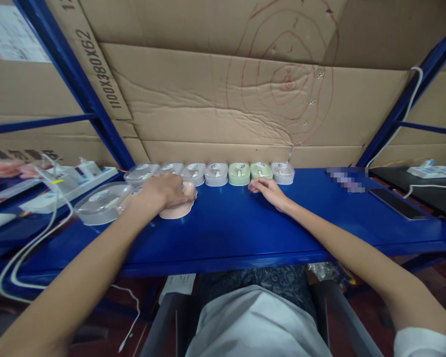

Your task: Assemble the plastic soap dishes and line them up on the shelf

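Observation:
My left hand [167, 191] is closed over a pink plastic box [176, 211] at the left of the blue table, its fingers on the top and right side. Most of that box's lid is hidden under the hand. My right hand [268, 192] rests just in front of a light green box [261, 170], fingers curled in, with nothing visible in them. Along the back stands a row of similar small boxes with clear lids and round labels: grey ones [216, 174], another green one [239, 174] and a grey one [283, 173] at the right end.
A large clear-lidded box [100, 203] stands left of my left hand. Power strips [78, 186] and white cables [33, 243] lie at the far left. A dark phone [397, 203] is on the right of the blue table [223, 233]. Cardboard [193, 89] backs it.

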The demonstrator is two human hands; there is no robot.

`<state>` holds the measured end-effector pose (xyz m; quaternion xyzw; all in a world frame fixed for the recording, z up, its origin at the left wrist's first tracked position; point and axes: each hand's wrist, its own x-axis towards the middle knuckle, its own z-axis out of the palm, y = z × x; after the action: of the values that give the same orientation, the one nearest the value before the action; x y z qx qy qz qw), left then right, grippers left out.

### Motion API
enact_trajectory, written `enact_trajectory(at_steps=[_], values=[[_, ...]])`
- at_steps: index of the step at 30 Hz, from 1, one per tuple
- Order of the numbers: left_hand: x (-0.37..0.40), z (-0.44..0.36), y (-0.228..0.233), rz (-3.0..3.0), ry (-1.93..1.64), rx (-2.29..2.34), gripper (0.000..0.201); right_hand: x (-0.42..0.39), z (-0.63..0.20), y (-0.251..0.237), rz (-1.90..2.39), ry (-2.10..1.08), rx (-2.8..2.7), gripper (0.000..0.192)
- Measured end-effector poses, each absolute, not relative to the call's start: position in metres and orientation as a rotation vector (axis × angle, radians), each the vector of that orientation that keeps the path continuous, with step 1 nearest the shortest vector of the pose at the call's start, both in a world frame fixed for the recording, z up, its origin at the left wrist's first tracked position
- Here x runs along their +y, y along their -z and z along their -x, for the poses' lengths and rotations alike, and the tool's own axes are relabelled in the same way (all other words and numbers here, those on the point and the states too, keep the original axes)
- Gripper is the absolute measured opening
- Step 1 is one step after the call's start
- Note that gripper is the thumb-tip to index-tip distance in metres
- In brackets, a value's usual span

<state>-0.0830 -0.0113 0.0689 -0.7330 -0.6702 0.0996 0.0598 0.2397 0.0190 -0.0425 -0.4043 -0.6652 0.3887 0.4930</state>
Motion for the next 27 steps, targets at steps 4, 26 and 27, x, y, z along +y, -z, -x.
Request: enact_trajectory(at_steps=[4,26,27], values=[[-0.011,0.082,-0.068,2.2,-0.307,-2.039,0.096,0.02,-0.24,0.042,0.982,-0.949,-1.617,0.043],[-0.017,0.075,-0.066,2.139,-0.232,-2.089,0.077,0.02,-0.24,0.041,0.993,-0.921,-1.661,0.049],[-0.016,0.076,-0.065,2.135,-0.225,-2.091,0.075,0.019,-0.24,0.041,0.998,-0.895,-1.68,0.049]])
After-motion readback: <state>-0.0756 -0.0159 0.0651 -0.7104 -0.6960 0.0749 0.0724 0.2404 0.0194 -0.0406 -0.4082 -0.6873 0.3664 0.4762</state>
